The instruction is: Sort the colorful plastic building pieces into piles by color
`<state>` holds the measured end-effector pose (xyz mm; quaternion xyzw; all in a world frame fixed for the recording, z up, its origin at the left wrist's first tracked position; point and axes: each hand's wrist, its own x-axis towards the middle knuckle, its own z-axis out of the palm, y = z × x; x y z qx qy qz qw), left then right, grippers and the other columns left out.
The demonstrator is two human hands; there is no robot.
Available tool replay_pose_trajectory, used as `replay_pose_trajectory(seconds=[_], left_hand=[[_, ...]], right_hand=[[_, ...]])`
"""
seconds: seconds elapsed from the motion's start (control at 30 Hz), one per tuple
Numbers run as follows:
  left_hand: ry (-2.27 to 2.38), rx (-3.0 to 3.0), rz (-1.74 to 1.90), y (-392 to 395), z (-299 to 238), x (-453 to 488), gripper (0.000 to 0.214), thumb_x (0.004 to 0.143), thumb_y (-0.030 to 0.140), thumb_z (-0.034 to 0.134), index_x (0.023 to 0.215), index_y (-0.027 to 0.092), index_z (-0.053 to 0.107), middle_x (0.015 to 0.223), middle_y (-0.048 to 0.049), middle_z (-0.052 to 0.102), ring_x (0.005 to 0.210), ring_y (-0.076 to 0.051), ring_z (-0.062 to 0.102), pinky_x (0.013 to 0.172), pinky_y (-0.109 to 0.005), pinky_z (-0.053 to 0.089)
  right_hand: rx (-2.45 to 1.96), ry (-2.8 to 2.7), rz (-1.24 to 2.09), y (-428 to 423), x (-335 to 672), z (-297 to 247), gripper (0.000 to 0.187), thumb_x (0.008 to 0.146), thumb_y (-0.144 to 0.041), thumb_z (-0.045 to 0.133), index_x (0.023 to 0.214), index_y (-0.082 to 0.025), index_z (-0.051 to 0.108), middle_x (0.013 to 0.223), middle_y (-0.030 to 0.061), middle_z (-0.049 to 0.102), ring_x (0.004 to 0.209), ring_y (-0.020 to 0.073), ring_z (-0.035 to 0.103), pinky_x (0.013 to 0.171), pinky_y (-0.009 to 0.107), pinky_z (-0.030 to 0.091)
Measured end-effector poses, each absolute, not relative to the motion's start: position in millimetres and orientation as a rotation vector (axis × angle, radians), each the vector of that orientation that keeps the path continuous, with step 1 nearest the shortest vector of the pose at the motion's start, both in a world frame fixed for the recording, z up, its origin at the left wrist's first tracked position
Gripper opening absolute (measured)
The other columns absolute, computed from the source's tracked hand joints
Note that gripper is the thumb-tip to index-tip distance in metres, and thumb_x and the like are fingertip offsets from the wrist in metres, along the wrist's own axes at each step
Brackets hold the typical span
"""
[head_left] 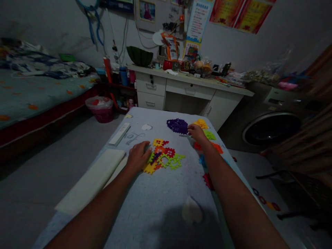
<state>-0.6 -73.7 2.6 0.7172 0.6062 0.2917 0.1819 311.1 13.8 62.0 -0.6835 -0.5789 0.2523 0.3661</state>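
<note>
A low table [155, 193] covered in grey-blue cloth stands in front of me. My left hand [138, 156] lies palm down on the left side of a joined cluster of plastic puzzle pieces [166, 157] in yellow, red, orange, purple and green. My right hand [197, 133] reaches further back, fingers curled at the edge of a purple pile of pieces [177, 125]. Around that hand lie a yellow pile [201, 122], a green pile [209, 135] and an orange pile [216, 148]. Blue and red pieces [206, 169] show beside my right forearm.
A white flat box [90, 183] and a white strip [119, 134] lie on the table's left side. A white desk [192, 90] with clutter stands behind, a bed [33, 97] at left, a pink bin [100, 108], a washing machine [272, 128] at right.
</note>
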Motion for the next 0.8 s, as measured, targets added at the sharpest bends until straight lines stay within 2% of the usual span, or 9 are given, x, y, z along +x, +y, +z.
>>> replay_pose_trajectory(seconds=[0.17, 0.27, 0.43, 0.53, 0.67, 0.8], left_hand=[[1.723, 2.034, 0.801, -74.3, 4.5, 0.3, 0.045, 0.091, 0.042, 0.044, 0.128, 0.021, 0.059, 0.127, -0.0105, 0.066, 0.122, -0.029, 0.055, 0.105, -0.049, 0.040], [1.725, 2.043, 0.798, -73.8, 4.5, 0.2, 0.045, 0.091, 0.041, 0.044, 0.128, 0.020, 0.059, 0.126, -0.0111, 0.066, 0.122, -0.030, 0.055, 0.104, -0.049, 0.041], [1.723, 2.048, 0.795, -74.3, 4.5, -0.1, 0.045, 0.091, 0.042, 0.045, 0.128, 0.020, 0.058, 0.128, -0.0111, 0.065, 0.123, -0.030, 0.054, 0.104, -0.049, 0.041], [1.724, 2.049, 0.786, -74.1, 3.7, 0.1, 0.046, 0.091, 0.041, 0.044, 0.129, 0.019, 0.058, 0.128, -0.0111, 0.065, 0.123, -0.030, 0.054, 0.104, -0.049, 0.040], [1.719, 2.056, 0.778, -73.6, 3.1, 0.4, 0.046, 0.091, 0.041, 0.044, 0.129, 0.019, 0.057, 0.129, -0.0113, 0.065, 0.123, -0.030, 0.053, 0.105, -0.049, 0.039], [1.728, 2.051, 0.771, -75.0, 5.3, 0.9, 0.046, 0.090, 0.041, 0.044, 0.128, 0.020, 0.058, 0.129, -0.0113, 0.064, 0.124, -0.030, 0.053, 0.105, -0.049, 0.039]], right_hand=[[-1.772, -1.574, 0.391, 43.7, 310.0, 46.3, 0.017, 0.066, -0.008, 0.053, 0.073, -0.018, 0.066, 0.064, -0.0027, 0.061, 0.064, 0.0134, 0.058, 0.071, 0.026, 0.050], [-1.827, -1.557, 0.295, 53.1, 311.6, 41.8, 0.020, 0.065, -0.008, 0.052, 0.074, -0.018, 0.068, 0.069, -0.0004, 0.064, 0.073, 0.0152, 0.060, 0.078, 0.027, 0.050], [-1.925, -1.452, 0.275, 51.6, 304.7, 35.8, 0.034, 0.069, -0.008, 0.051, 0.097, -0.012, 0.070, 0.086, 0.0077, 0.068, 0.083, 0.0196, 0.062, 0.083, 0.031, 0.049], [-1.881, -1.440, 0.253, 41.3, 297.7, 31.4, 0.041, 0.069, -0.008, 0.051, 0.107, -0.011, 0.067, 0.099, 0.0108, 0.067, 0.094, 0.0208, 0.061, 0.092, 0.033, 0.048], [-1.757, -1.498, 0.245, 22.3, 283.3, 26.6, 0.035, 0.071, -0.010, 0.051, 0.101, -0.016, 0.068, 0.101, 0.0083, 0.066, 0.100, 0.0208, 0.059, 0.098, 0.036, 0.045], [-1.627, -1.701, 0.364, 3.3, 256.2, 25.5, 0.025, 0.077, -0.013, 0.053, 0.096, -0.017, 0.069, 0.095, 0.0053, 0.068, 0.091, 0.0189, 0.060, 0.091, 0.035, 0.047]])
